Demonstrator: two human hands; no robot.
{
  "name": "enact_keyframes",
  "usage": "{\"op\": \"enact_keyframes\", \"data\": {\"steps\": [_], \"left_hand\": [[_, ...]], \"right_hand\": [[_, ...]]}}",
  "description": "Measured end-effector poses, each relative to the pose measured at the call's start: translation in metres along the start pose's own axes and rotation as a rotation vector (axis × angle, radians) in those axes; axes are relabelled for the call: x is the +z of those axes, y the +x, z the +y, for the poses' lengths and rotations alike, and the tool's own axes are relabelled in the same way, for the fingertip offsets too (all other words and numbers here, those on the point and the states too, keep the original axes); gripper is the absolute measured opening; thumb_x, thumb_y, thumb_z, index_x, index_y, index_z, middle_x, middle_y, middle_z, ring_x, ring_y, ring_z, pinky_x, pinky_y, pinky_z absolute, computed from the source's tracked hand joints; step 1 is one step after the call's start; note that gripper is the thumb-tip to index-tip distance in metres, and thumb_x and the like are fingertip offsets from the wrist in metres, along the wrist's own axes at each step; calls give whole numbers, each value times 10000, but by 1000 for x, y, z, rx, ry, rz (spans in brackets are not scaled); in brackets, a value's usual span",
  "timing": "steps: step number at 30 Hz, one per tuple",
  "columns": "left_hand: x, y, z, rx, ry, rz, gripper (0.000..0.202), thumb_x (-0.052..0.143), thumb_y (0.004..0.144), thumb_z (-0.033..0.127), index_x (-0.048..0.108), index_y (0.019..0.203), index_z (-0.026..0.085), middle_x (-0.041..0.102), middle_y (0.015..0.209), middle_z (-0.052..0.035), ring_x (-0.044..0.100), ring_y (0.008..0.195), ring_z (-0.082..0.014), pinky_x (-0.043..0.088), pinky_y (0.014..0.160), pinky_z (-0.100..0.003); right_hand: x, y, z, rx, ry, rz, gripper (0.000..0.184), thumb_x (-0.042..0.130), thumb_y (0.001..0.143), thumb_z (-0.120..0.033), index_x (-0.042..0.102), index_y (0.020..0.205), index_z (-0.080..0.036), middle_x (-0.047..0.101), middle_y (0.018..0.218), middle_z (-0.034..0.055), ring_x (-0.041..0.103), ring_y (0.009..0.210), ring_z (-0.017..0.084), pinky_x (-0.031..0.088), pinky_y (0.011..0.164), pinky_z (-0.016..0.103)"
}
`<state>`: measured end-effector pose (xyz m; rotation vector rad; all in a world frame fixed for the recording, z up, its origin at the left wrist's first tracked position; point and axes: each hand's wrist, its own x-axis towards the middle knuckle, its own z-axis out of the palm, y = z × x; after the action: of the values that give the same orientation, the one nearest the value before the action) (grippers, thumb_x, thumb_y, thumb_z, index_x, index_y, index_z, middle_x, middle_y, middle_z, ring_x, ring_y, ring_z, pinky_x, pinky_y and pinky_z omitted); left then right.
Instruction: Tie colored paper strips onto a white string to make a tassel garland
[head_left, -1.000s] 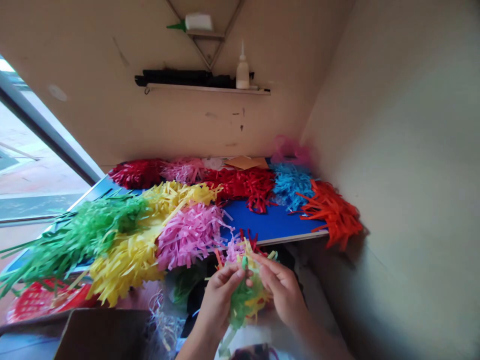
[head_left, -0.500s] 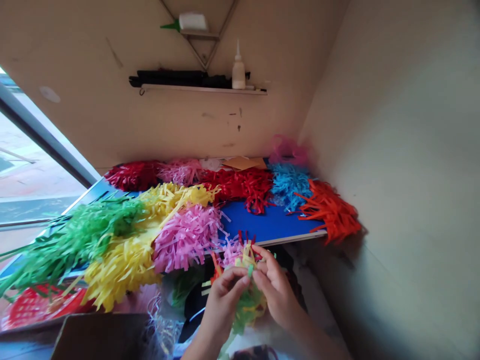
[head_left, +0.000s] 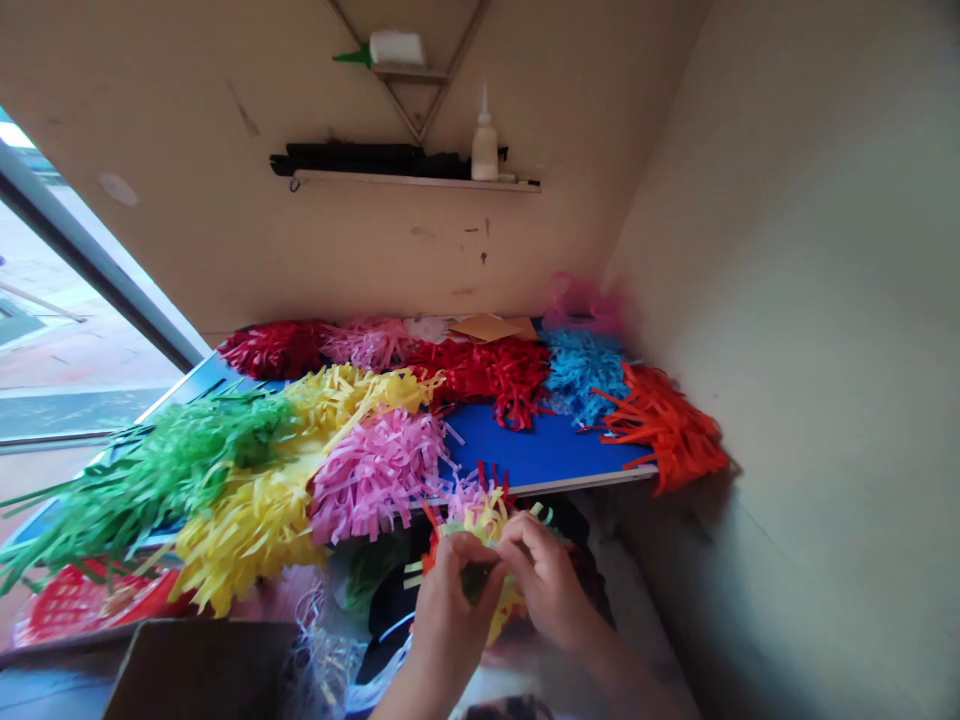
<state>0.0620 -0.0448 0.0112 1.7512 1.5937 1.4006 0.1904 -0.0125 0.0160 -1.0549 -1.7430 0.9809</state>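
My left hand (head_left: 456, 590) is closed in a pinch, thumb and forefinger meeting low in the middle of the view. Against its fingertips my right hand (head_left: 546, 575) pinches too. A thin paper strip seems to be held between them, mostly covered by the fingers. Just behind and below the hands is a bundle of cut paper fringe (head_left: 487, 515), with pale yellow, pink, red, orange and green ends showing. Dark green shows through the gap inside my left hand's fingers.
A blue board (head_left: 517, 440) carries heaps of paper fringe: green (head_left: 180, 450), yellow (head_left: 247, 525), pink (head_left: 382, 465), red (head_left: 480, 370), blue (head_left: 585, 370) and orange (head_left: 667, 420). A red basket (head_left: 90, 605) and a cardboard box (head_left: 202, 665) stand lower left. Glue bottles (head_left: 485, 150) rest on wall shelves.
My hands have closed nearer together, and my right forefinger has curled down. The light green fringe that hung below them no longer shows there; yellow is seen instead. The view has shifted slightly.
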Motion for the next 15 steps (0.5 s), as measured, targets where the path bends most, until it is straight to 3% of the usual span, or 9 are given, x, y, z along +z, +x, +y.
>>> {"op": "enact_keyframes", "data": {"steps": [2,4,7,10,12,13,15], "left_hand": [[1,0,-2,26,18,-3,121,627,807,256,530,869,222,665,725,15,683,621,-144,552,576,-239],[-10,4,-8,60,65,-26,103,605,822,253,532,890,226,677,722,21,685,620,-142,551,576,-232],[-49,19,-20,125,235,-85,97,557,854,251,571,947,229,713,757,9,695,649,-151,549,593,-242],[-78,34,-17,208,512,-80,197,545,861,270,625,1037,231,741,821,-31,700,721,-200,552,646,-307],[-70,37,-2,314,644,-59,306,539,853,247,626,1146,239,733,1043,-88,677,954,-269,510,880,-456],[-59,35,7,412,595,-113,351,525,852,236,612,1192,241,721,1095,-98,661,1006,-276,447,975,-513],[-35,30,20,482,425,-369,309,511,873,252,636,1156,251,747,894,-45,679,853,-219,400,1034,-503]], "right_hand": [[-1,1,0,26,83,0,242,509,937,-361,541,757,-204,555,774,-2,531,750,157,419,712,270],[-18,3,-5,85,269,60,243,546,922,-401,568,776,-209,569,775,1,533,735,159,437,684,271],[-71,7,-21,89,796,289,244,642,868,-420,553,746,-229,474,618,-49,438,540,112,434,544,233],[-110,6,-40,36,1152,362,221,739,808,-284,529,761,-233,266,527,-105,190,424,74,295,393,156],[-109,4,-52,94,1196,270,240,746,804,-296,520,750,-234,206,525,-108,123,430,77,215,360,157],[-104,3,-57,138,1187,207,265,744,804,-336,509,733,-236,183,521,-108,100,430,78,182,349,164],[-102,0,-63,186,1121,158,329,737,793,-423,480,689,-245,135,508,-111,57,425,81,117,335,191]]}}
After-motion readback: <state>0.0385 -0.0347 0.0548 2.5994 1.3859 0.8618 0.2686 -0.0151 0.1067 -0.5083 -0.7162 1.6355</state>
